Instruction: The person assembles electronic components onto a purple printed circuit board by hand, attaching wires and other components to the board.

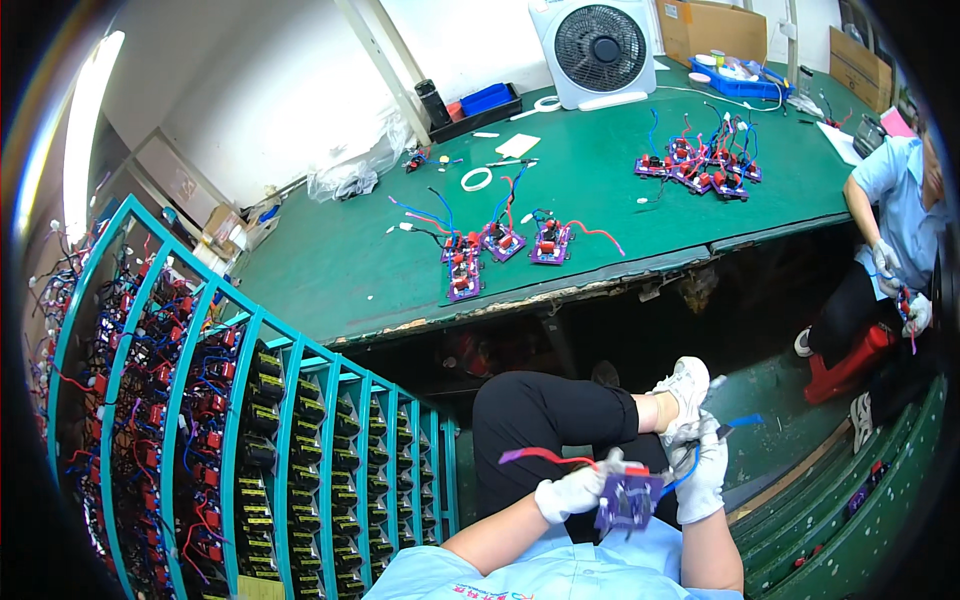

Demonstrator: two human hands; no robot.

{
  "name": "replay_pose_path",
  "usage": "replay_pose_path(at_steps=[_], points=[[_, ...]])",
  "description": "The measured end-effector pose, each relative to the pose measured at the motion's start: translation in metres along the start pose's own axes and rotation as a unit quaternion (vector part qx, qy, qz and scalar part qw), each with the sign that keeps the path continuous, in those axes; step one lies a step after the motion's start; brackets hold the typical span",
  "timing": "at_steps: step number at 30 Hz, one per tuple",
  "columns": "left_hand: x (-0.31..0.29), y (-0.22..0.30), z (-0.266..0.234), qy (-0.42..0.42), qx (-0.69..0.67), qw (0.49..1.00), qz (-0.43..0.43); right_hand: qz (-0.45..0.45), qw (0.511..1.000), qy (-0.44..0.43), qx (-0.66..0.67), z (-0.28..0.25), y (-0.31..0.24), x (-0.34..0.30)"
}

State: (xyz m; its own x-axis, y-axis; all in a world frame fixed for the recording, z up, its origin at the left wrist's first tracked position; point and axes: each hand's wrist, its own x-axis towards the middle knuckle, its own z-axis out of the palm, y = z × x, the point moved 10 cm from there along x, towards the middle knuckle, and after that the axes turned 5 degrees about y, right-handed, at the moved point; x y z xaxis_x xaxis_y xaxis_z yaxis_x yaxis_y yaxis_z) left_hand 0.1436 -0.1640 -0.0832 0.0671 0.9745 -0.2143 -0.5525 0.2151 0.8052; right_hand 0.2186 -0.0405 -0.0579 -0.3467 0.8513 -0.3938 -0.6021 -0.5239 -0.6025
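Observation:
Over my lap, my left hand (pixel 577 490), in a white glove, grips the edge of a purple circuit board (pixel 630 503). The board carries a red component along its top, and a red wire (pixel 548 456) sticks out from it to the left. My right hand (pixel 703 470), also gloved, is closed around a blue wire (pixel 680 478) that runs from the board's right side. The wire's far end shows beyond the fingers, beside a small dark piece. Exactly how the fingertips pinch it is blurred.
Wired boards (pixel 502 240) lie near the green table's (pixel 385 270) front edge, with another cluster (pixel 700 165) farther right. A fan (pixel 603 50) stands at the back. Left is a teal rack (pixel 290 420) full of parts. A co-worker (pixel 895 190) sits at right, handling a wired part.

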Motion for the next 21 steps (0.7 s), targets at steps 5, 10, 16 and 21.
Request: replay_pose_path(at_steps=[5, 10, 16, 21], points=[[-0.007, -0.041, 0.0, -0.049, -0.12, 0.983, -0.127, -0.132, 0.923, -0.135, -0.337, 0.057, -0.01, -0.028], [-0.007, -0.033, -0.003, -0.026, -0.109, 0.987, -0.113, -0.33, 0.793, -0.298, -0.416, 0.083, -0.007, -0.03], [0.004, 0.001, 0.006, 0.03, 0.158, 0.985, -0.062, -0.372, 0.761, -0.301, -0.438, 0.099, -0.014, -0.032], [0.007, 0.042, 0.044, -0.058, 0.317, 0.947, 0.018, -0.464, 0.661, -0.449, -0.382, 0.142, -0.032, -0.074]])
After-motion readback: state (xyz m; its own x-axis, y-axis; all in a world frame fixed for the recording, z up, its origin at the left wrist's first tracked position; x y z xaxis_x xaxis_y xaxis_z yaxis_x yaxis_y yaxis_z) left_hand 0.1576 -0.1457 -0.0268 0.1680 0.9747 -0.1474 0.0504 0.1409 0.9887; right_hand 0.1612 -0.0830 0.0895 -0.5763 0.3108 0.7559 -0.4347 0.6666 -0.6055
